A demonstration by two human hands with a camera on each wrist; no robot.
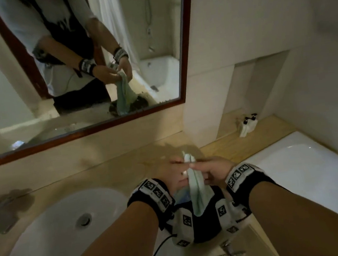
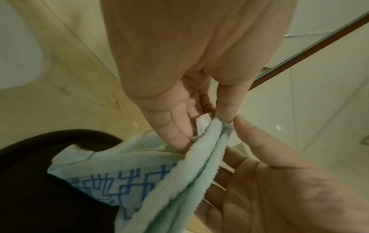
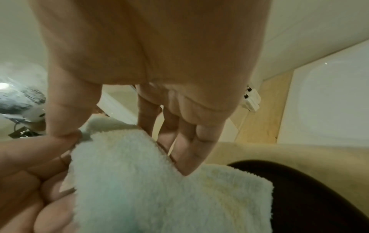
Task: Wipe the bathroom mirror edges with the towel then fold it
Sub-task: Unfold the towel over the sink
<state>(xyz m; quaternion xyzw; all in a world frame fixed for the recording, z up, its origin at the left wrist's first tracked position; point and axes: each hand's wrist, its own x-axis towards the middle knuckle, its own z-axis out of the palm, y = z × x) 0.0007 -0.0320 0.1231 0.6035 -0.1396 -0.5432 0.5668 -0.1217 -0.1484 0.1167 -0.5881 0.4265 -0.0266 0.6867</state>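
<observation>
A pale green towel [image 1: 196, 190] hangs doubled between both hands, above the beige counter right of the sink. My left hand [image 1: 176, 169] pinches its top edge, thumb against fingers [image 2: 179, 130]. My right hand [image 1: 211, 169] holds the same upper corner from the other side, thumb [image 3: 66, 119] in front and fingers behind the towel [image 3: 159, 189]. In the left wrist view the towel [image 2: 191, 181] shows two layers side by side. The mirror, in a dark red-brown frame [image 1: 183, 42], hangs up and to the left; its bottom rail [image 2: 311, 45] runs nearby.
A black round container [image 2: 40, 189] holding a blue-printed packet [image 2: 119, 179] sits under the towel. A white sink [image 1: 50, 236] with a metal faucet [image 1: 3, 214] lies left. A white bathtub [image 1: 307, 166] lies right, with small bottles [image 1: 247, 124] in the wall niche.
</observation>
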